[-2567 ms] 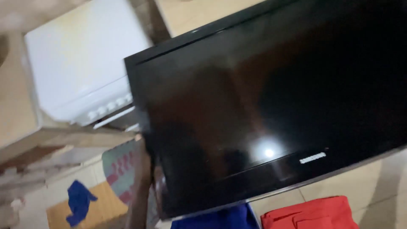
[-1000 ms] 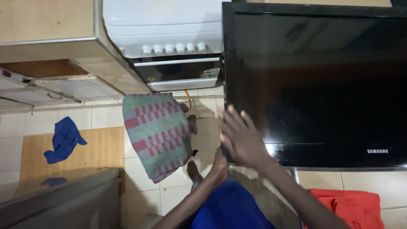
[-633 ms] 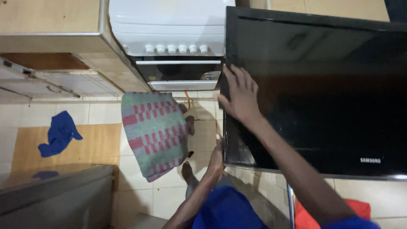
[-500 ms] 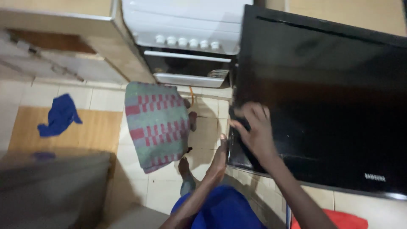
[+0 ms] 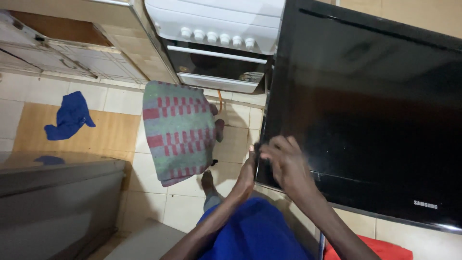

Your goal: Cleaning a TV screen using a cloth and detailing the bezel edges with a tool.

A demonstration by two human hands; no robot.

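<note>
Looking straight down here. Closest in is the person's lap in blue cloth [image 5: 255, 231], with something red [image 5: 380, 249] poking in at the bottom right edge. Both arms reach forward to the big flat black TV [image 5: 370, 115], which fills most of the right side with its screen facing up at the camera. The left hand [image 5: 246, 175] sits right at the TV's lower left edge, fingers wrapped round the frame as far as I can tell, though the tips are hidden behind it. The right hand [image 5: 285, 166] lies on the screen just beside that same corner, fingers curled and loosely spread, pressing on the glass rather than gripping anything. A bare foot [image 5: 208, 182] shows on the tiled floor [image 5: 236, 139] between the arms and a green mat with red checks [image 5: 179, 131]. Off to the left there's a grey tabletop [image 5: 57, 192], and past that a blue rag [image 5: 70, 117] lying on a tan mat [image 5: 110, 132]. Furthest out, a white oven with a row of knobs [image 5: 216, 43] stands next to wooden cabinets [image 5: 77, 33].
</note>
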